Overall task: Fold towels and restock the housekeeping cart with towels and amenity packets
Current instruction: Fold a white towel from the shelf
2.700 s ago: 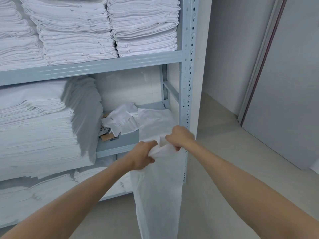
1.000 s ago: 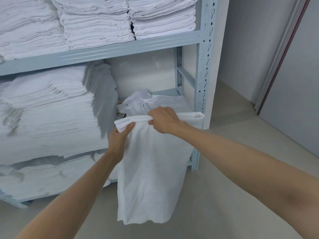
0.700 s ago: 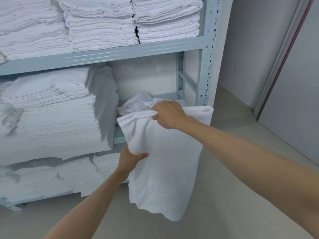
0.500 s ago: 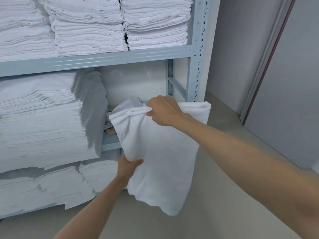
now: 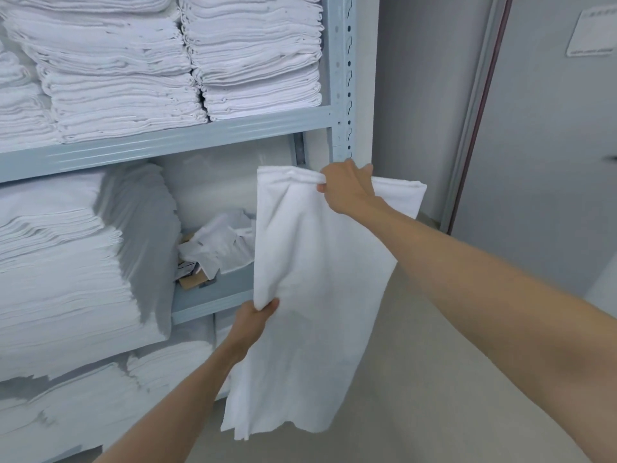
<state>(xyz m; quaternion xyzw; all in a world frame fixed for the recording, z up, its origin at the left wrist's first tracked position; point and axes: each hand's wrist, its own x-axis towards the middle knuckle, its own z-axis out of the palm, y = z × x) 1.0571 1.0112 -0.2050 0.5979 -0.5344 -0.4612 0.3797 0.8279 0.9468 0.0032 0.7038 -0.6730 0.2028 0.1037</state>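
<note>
A white towel (image 5: 317, 295) hangs lengthwise in front of a grey metal shelf rack (image 5: 200, 135). My right hand (image 5: 347, 190) grips its top edge near the middle, at about the height of the rack's middle bay. My left hand (image 5: 258, 317) pinches the towel's left edge about halfway down, thumb on the front of the cloth. The towel's lower end hangs free above the floor. Folded white towels (image 5: 253, 55) are stacked on the upper shelf.
A tall stack of white linen (image 5: 66, 262) fills the left of the middle shelf, and crumpled white cloth and cardboard (image 5: 213, 252) lie on its right part. More linen (image 5: 100, 396) sits on the bottom shelf. Grey wall and a door frame (image 5: 474, 111) stand to the right.
The towel has been pulled off the shelf and spread out. My left hand slid from the top edge down the left side, and my right hand lifted the top edge higher.
</note>
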